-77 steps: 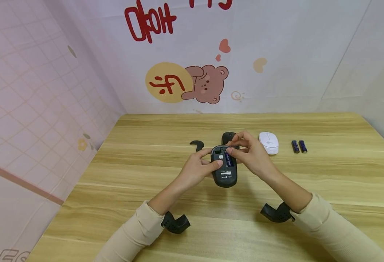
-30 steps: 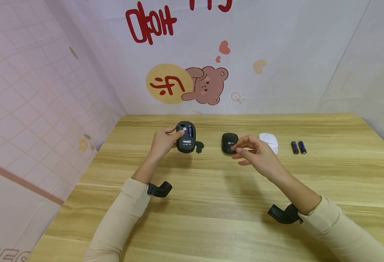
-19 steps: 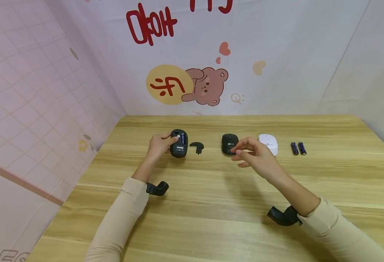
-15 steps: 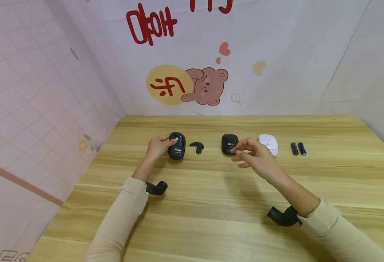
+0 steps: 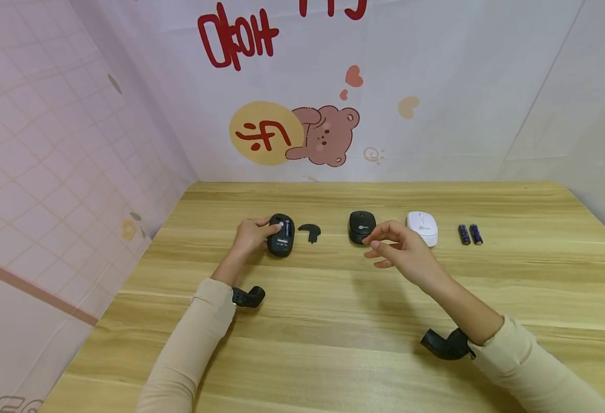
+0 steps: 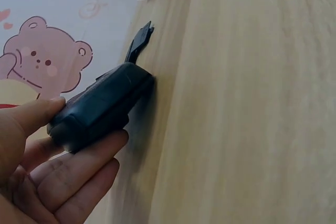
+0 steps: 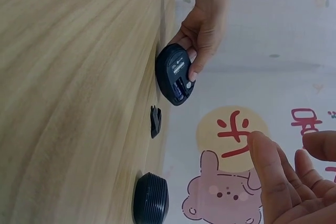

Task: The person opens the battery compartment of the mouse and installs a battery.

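My left hand (image 5: 252, 234) grips a black computer mouse (image 5: 280, 244) by its left side, thumb on top and fingers beneath. The mouse is turned underside up, and a battery (image 7: 179, 89) lies in its open compartment. In the left wrist view the same mouse (image 6: 105, 106) is tilted close over the table. Just right of it lies the curved black battery cover (image 5: 310, 232). My right hand (image 5: 400, 249) hovers with loosely bent fingers and nothing in them. Its fingertips overlap the near edge of a second black mouse (image 5: 361, 225) in the head view.
A white mouse (image 5: 422, 226) stands to the right of the second black mouse. Farther right, two batteries (image 5: 464, 234) lie side by side on the wooden table (image 5: 323, 344). A printed cloth wall (image 5: 437, 149) rises behind the table's back edge.
The left hand has carried the mouse from the middle to the left and lowered it toward the table. The right hand has let go of the mouse and now stays almost still.
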A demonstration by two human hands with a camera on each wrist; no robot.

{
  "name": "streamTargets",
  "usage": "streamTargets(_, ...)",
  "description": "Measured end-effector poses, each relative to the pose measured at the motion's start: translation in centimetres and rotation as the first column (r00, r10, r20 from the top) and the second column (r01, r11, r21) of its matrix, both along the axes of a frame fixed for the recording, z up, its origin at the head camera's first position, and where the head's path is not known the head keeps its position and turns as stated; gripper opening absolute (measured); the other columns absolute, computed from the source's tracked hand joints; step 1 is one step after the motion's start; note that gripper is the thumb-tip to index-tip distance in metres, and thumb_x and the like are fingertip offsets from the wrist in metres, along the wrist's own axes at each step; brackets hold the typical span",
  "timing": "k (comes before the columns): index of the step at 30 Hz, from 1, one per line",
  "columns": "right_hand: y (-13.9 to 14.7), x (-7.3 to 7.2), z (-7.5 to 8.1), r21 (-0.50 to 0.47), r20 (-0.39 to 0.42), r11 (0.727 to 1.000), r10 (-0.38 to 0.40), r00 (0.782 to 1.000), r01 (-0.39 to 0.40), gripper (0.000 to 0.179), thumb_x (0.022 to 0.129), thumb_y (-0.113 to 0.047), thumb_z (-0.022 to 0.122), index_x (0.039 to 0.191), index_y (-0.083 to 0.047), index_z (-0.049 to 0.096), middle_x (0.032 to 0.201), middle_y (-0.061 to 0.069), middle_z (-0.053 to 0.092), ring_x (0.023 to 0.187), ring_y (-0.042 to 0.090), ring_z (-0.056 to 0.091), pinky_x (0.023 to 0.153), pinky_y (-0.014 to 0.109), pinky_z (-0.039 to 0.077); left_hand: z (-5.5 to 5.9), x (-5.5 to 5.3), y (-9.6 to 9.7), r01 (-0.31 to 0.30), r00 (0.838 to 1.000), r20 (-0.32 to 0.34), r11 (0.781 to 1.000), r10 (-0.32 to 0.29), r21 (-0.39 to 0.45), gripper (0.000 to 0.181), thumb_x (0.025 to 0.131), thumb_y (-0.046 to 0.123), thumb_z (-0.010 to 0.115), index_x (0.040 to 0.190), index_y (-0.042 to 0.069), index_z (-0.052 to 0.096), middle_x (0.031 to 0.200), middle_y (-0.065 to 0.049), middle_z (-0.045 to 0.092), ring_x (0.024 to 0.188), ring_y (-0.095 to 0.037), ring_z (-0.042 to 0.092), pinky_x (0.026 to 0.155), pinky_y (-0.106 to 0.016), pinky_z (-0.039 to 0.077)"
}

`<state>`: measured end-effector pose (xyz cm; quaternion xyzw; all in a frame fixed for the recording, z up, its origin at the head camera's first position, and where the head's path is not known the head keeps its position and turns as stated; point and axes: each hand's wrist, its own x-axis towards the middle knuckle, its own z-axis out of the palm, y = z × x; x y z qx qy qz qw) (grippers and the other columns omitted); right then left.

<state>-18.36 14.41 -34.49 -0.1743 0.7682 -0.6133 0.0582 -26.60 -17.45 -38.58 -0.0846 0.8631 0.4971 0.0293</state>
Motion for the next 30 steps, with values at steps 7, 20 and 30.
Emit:
streamTargets(7, 0.1, 0.0, -0.2, -0.004, 0.003, 1.0, 0.004, 1.0, -0.004, 0.02, 0.093, -0.01, 0.056, 0.106, 0.004, 0.051, 0.111, 0.024, 0.057, 0.087, 0.02, 0.066, 0.068, 0.037, 0.055, -0.3, 0.0, 0.2, -0.016, 0.999, -0.04, 0.991, 0.01, -0.132, 0.049, 0.084, 0.031, 0.068, 0.124, 0.005, 0.058, 0.128, -0.02, 0.051, 0.083, -0.027, 0.063, 0.06, -0.026, 0.049)
streamTargets(20, 0.0, 0.1, -0.3, 0.011, -0.021, 1.0, 0.012, 1.0, -0.012, 0.018, 0.093, -0.009, 0.055, 0.105, 0.004, 0.052, 0.108, 0.02, 0.06, 0.086, 0.021, 0.066, 0.066, 0.037, 0.055, 0.0, 0.3, 1.1, -0.011, 0.997, -0.08, 0.944, -0.016, -0.331, 0.041, 0.085, 0.027, 0.066, 0.116, -0.001, 0.064, 0.119, -0.017, 0.059, 0.114, -0.031, 0.052, 0.088, -0.041, 0.046)
streamTargets(30, 0.3, -0.4, -0.2, 0.072, -0.076, 0.997, -0.026, 0.997, 0.031, 0.017, 0.092, -0.007, 0.056, 0.105, 0.004, 0.054, 0.107, 0.02, 0.061, 0.085, 0.021, 0.066, 0.069, 0.035, 0.055, 0.0, 0.3, 1.3, -0.028, 0.996, -0.092, 0.9, -0.014, -0.436, 0.041, 0.086, 0.029, 0.065, 0.116, 0.001, 0.064, 0.119, -0.015, 0.06, 0.107, -0.031, 0.056, 0.078, -0.041, 0.05)
